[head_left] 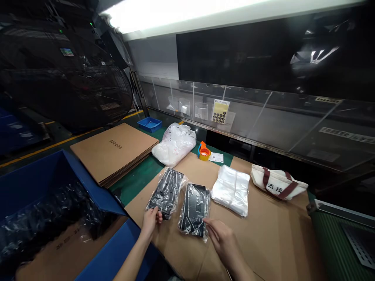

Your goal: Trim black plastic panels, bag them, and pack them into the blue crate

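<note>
My left hand [150,222] grips the lower corner of a clear plastic bag of black parts [166,192] lying on the cardboard sheet [258,234]. Just to its right lies a second clear bag of black parts [193,208]. My right hand [222,239] rests with its fingertips against that bag's lower right edge, fingers loosely extended. A stack of folded clear plastic bags [231,190] lies beyond my right hand. The contents of both black-filled bags show only dimly through the glossy plastic.
An open blue bin [52,191] of bagged black items stands at the left. Flat cardboard sheets [114,152], a white plastic sack [174,145], an orange tape dispenser [204,152], a white tote bag [277,181] and a blue tray [149,124] surround the work surface. A clear panel runs behind.
</note>
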Motion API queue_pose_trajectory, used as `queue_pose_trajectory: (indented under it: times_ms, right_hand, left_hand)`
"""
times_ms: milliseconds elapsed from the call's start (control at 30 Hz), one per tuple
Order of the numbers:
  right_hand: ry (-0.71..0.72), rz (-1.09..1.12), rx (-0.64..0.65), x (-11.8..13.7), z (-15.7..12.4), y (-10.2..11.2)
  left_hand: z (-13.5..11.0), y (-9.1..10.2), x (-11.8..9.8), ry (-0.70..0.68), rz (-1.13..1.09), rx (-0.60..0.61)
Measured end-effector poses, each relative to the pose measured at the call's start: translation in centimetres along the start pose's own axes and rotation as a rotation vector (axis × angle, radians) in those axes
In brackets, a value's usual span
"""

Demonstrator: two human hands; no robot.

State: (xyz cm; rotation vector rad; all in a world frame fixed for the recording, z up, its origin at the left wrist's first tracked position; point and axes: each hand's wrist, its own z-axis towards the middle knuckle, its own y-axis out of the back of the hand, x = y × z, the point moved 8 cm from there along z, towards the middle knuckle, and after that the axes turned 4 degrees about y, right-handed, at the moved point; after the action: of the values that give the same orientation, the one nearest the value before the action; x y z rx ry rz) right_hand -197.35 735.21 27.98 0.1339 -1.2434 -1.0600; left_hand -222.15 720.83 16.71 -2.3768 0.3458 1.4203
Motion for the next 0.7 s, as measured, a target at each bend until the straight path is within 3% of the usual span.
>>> queue_pose_trajectory:
  times_ms: [133,333,533,700]
  right_hand:
    - [-0.222,0.025,-0.069,-4.7,-3.0,2.9]
    - [-0.488,0.010,-0.202,-9.7,-7.7,6.4]
    - [-0.622,-0.022,-0.291,-12.2,-10.6,9.3]
    - [-0.637,0.006,-0.336,-12.6,-11.2,10.5]
  left_hand:
    - [1.8,2.7,1.2,0.047,0.008,-0.040]
    - [2.5,3.3,2.5,0.133,0.003,-0.076]
    - [3.0,3.4,2.9,0.168,0.056,-0.102]
    - [3.0,2.8,2.7,0.191,0.088,-0.098]
